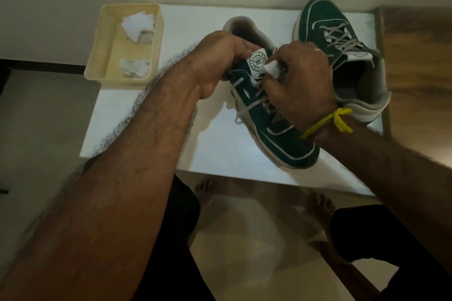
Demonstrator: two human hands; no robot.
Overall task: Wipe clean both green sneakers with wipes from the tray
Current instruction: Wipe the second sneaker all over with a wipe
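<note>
free: table strip between tray and near sneaker | blocked: right side, second sneaker

Two green sneakers show: one in the middle of the frame, one at the upper right. One cream tray sits at the upper left with two crumpled wipes inside, one near its far end and one near its close end, while a third wipe shows at the centre, making three wipes. There are two hands, a left and a right, one yellow wrist string, one finger ring, one white table and two bare feet, one at lower centre and one to its right.
</note>
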